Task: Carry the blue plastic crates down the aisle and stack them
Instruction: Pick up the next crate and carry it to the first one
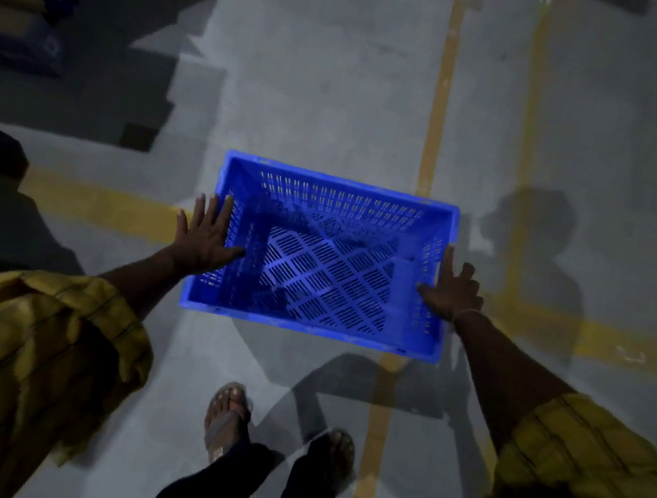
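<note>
- The blue crate (321, 258) hangs in front of me above the grey floor (322, 77), open side up, nothing inside its slotted base.
- My left hand (203, 236) lies flat against the crate's left wall, fingers straight and spread, thumb hooked over the rim into the crate.
- My right hand (452, 288) grasps the right wall: thumb inside over the rim, forefinger straight along the edge, other fingers curled.
- Yellow floor lines (439, 107) cross beneath; my sandalled feet (227, 417) show below.
</note>
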### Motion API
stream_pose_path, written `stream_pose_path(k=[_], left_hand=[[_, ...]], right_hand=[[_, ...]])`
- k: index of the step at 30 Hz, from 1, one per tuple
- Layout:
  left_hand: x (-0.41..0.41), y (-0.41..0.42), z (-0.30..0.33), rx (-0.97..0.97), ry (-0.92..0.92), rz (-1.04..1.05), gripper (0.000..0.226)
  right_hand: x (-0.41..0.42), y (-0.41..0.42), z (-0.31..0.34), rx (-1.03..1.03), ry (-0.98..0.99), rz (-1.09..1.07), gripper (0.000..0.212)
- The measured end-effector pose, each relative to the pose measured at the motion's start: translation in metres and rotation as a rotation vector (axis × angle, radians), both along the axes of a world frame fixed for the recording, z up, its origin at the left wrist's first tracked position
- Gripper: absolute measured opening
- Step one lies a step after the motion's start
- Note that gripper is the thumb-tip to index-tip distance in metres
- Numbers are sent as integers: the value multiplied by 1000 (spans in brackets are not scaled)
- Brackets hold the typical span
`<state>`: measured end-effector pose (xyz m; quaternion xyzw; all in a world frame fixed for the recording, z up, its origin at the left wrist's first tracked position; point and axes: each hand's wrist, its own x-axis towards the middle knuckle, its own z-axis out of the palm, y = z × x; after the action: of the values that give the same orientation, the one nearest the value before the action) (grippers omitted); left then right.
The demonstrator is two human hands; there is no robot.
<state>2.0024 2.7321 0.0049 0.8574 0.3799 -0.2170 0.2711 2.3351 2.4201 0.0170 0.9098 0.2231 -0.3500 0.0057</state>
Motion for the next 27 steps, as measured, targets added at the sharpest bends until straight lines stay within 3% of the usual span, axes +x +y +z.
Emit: stream_pose_path(k=[5,9,13,21,27], left_hand=[[7,-32,147,-133,-88,39,124],[-19,-52,266,-214,-233,90,131],[-50,-77,359,-211,-355,129,107],[-115,-106,405,-185,-476,222,98],[-146,-130,414,-105,-503,441,98]], right_hand=[[-41,26,140,38,39,40,101],[-78,37,271,78,86,41,100],[-115,35,368,194,90,44,98],[-170,39,410,418,110,131,96],[-182,85,432,491,189,323,95]])
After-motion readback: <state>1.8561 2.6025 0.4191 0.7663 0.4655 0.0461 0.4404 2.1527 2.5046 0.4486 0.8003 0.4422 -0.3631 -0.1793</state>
